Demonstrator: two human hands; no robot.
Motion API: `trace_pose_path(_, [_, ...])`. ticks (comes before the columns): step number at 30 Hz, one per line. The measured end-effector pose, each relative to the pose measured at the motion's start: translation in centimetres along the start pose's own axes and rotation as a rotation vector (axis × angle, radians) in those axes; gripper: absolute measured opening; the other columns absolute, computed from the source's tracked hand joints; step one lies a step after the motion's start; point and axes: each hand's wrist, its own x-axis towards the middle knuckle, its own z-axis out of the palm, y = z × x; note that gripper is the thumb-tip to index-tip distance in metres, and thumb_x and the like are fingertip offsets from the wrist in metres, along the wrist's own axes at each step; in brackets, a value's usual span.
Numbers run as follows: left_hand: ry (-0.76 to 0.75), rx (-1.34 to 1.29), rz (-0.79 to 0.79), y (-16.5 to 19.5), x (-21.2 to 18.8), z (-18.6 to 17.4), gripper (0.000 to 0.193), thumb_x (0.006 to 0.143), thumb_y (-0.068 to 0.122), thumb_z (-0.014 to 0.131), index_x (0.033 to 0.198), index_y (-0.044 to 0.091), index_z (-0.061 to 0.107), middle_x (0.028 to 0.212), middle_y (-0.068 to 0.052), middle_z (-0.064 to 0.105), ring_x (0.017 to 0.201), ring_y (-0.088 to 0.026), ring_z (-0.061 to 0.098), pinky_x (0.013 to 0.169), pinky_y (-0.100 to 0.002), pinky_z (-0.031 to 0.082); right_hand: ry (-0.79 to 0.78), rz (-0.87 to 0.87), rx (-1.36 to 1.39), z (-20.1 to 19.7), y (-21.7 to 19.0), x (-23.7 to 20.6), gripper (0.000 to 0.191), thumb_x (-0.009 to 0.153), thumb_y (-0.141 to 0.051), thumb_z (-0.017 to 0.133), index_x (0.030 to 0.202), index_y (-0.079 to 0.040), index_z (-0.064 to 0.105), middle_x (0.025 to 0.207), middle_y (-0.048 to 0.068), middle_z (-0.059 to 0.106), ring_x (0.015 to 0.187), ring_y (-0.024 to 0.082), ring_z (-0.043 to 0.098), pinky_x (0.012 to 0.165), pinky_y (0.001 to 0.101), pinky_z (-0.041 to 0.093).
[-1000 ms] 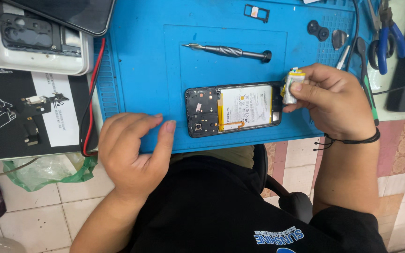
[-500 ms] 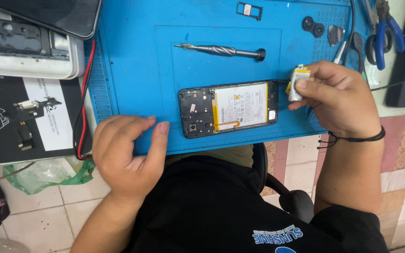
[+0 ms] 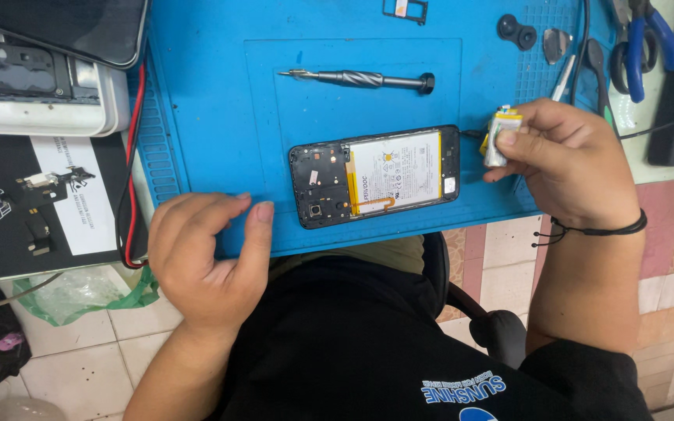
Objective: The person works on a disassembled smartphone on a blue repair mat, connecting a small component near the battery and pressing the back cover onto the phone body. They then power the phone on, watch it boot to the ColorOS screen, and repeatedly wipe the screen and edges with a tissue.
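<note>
The right hand (image 3: 567, 160) has thumb and fingers closed on a small yellow-and-silver tube (image 3: 499, 136), its tip just beside the right end of the opened smartphone (image 3: 376, 175). The left hand (image 3: 208, 253) holds nothing, its fingers loosely spread on the near edge of the blue repair mat (image 3: 196, 78), just left of the phone. The phone lies face down in the mat's middle, back cover already off, battery and board bare. Reassembly looks undone. A screwdriver (image 3: 360, 79) lies beyond, untouched; pliers (image 3: 641, 39) rest far right.
</note>
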Motion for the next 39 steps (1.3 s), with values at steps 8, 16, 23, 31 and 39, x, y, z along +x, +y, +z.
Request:
trace_pose_path(8, [0.005,-0.009,0.015,0.1,-0.1,0.1,0.019,0.094,0.004,0.086,0.102,0.004,0.069,0.094,-0.008,0.070,0.086,-0.023,0.064,0.076,-0.032,0.050,0.028,0.010,-0.012,-0.1,0.7,-0.9,0.017,0.102,-0.005,0.067,0.116,0.005,0.068,0.104,0.011,0.071,0.092,0.018,0.071,0.079,0.0356,0.063])
trace_pose_path(16, [-0.003,-0.011,0.012,0.1,-0.2,0.2,0.019,0.094,0.003,0.086,0.103,0.004,0.069,0.094,-0.008,0.070,0.084,-0.023,0.063,0.075,-0.031,0.049,0.018,-0.006,-0.004,-0.5,1.4,-1.7,0.017,0.102,-0.004,0.067,0.117,0.005,0.068,0.104,0.010,0.071,0.090,0.019,0.071,0.079,0.0355,0.063])
trace_pose_path(23, [-0.007,-0.007,0.006,0.2,-0.4,0.3,0.019,0.095,0.003,0.086,0.104,0.004,0.069,0.095,-0.008,0.070,0.085,-0.022,0.063,0.074,-0.031,0.049,0.027,0.023,0.017,-0.6,1.9,-2.4,0.019,0.101,-0.003,0.067,0.118,0.005,0.068,0.104,0.010,0.071,0.089,0.018,0.071,0.078,0.0359,0.063])
trace_pose_path(31, [-0.012,-0.004,0.007,0.2,-0.6,0.3,0.019,0.097,0.003,0.086,0.106,0.004,0.069,0.096,-0.008,0.069,0.086,-0.022,0.063,0.076,-0.031,0.050,-0.001,0.019,0.005,-0.9,2.4,-3.4,0.019,0.100,-0.003,0.068,0.117,0.006,0.067,0.104,0.010,0.072,0.090,0.018,0.071,0.077,0.0353,0.063])
trace_pose_path(39, [-0.017,0.001,0.010,0.2,-0.7,0.4,0.018,0.098,0.002,0.085,0.105,0.003,0.069,0.097,-0.008,0.070,0.087,-0.021,0.063,0.078,-0.031,0.050,0.007,0.055,-0.025,-1.0,2.8,-4.3,0.023,0.097,-0.003,0.068,0.118,0.007,0.067,0.102,0.011,0.073,0.084,0.019,0.072,0.077,0.0324,0.061])
